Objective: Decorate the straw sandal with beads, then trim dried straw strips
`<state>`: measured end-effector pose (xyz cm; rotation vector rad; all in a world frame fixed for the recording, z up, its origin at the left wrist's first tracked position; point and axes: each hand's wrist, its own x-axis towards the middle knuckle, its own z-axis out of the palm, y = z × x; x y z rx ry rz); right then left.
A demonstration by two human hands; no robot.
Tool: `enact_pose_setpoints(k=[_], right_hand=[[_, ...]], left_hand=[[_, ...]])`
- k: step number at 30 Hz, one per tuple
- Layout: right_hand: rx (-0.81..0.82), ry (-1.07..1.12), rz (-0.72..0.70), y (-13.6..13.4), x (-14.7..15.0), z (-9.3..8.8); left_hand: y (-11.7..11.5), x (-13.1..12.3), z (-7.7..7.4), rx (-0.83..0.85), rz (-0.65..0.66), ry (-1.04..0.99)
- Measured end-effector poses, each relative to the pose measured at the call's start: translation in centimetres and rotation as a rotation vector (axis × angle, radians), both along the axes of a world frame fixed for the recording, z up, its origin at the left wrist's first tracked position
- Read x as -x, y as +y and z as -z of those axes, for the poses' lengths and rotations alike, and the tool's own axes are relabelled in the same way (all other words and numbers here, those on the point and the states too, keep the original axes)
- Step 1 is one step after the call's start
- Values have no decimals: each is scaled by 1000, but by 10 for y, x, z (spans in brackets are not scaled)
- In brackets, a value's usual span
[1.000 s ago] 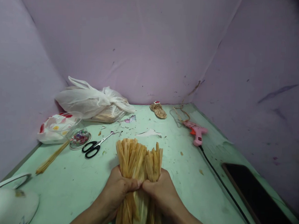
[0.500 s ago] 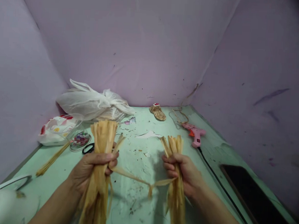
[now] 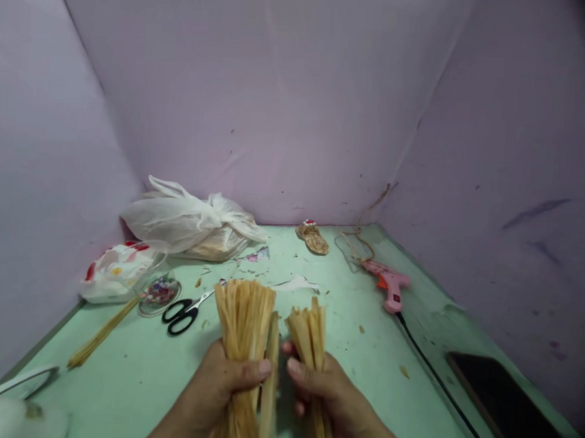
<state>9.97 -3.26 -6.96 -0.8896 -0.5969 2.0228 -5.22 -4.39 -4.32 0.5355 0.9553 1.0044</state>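
Observation:
My left hand [image 3: 235, 379] is closed round a thick bundle of dried straw-coloured strips [image 3: 246, 314], held upright with the cut ends on top. A separate flat strip [image 3: 270, 375] stands along its right side, by the left thumb. In my right hand [image 3: 320, 384] is a thinner bundle of the same strips [image 3: 311, 331], its top leaning left. The two bundles are close together but apart. Their lower ends run out of the bottom of the view.
Black-handled scissors [image 3: 182, 316], a dish of beads [image 3: 161, 292] and a thin straw bundle [image 3: 103, 333] lie left. Behind are a white plastic bag [image 3: 175, 216] and small woven slippers [image 3: 314, 238]. A pink glue gun [image 3: 391, 286], its cord and a dark phone [image 3: 508, 407] lie right.
Both hands have come together and lower, bringing the bundles close to each other. The knotted strip that hung between them no longer shows there. The scissors are now fully in view.

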Motion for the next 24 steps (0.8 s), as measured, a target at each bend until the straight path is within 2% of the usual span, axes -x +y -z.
enact_pose_setpoints(k=[3, 5, 8, 12, 15, 18, 21, 24], right_hand=[[-80, 59, -134, -6, 10, 5], [-62, 104, -135, -6, 10, 3], [8, 106, -29, -1, 3, -4], [70, 7, 128, 4, -1, -5], [9, 31, 79, 3, 1, 2], [-94, -26, 3, 1, 5, 8], [-138, -121, 30, 1, 6, 11], [-97, -194, 81, 4, 6, 15]], left_hand=[[-5, -7, 4, 5, 29, 17], [-4, -5, 4, 44, 5, 83], [-1, 0, 4, 94, -47, 130], [0, 0, 10, 98, -21, 107], [-1, -4, 21, 75, 44, 67], [-2, -8, 31, -29, 171, 30], [-2, -11, 35, -101, 244, 18], [-1, -11, 34, -103, 258, 16]])
